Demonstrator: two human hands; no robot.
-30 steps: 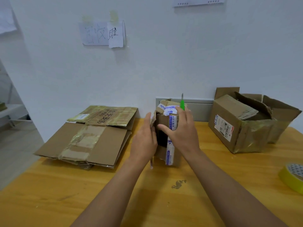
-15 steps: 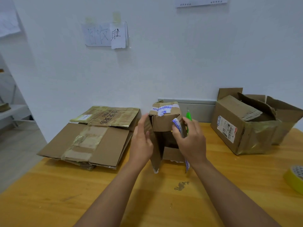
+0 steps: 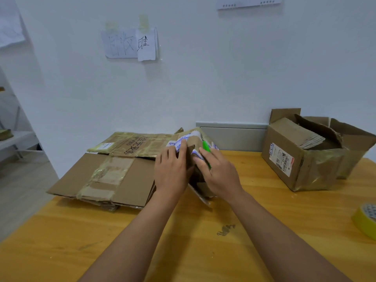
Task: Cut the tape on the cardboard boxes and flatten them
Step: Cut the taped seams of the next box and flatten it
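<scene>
**Small box under both hands, mid-worktop**

Small cardboard box [image 3: 192, 148] at centre of the wooden worktop [image 3: 203, 251], leaning left, its upper end resting against the stack of flattened boxes [image 3: 105, 178]. White-and-blue printed tape [image 3: 184, 139] across its top. Lower flap edge touching the worktop near the right wrist.

Left hand [image 3: 172, 171] laid flat on the box's left face, fingers straight and together, pressing; fingertips reaching the taped top. Right hand [image 3: 220, 174] on the box's right side, fingers extended along the cardboard, with a green cutter [image 3: 206, 147] pinned between the fingers, its tip poking out past them. Blade not discernible.

Flattened stack at left: brown panel with glossy tape strip on top, second panel with black printing behind it, against the wall.

Open brown box [image 3: 295, 159] at right rear, shipping label on near face, folded cardboard inside, well apart from the hands. Yellow tape roll [image 3: 365, 220] at right edge of the worktop. Paper notes [image 3: 131, 44] taped to the white wall.
</scene>
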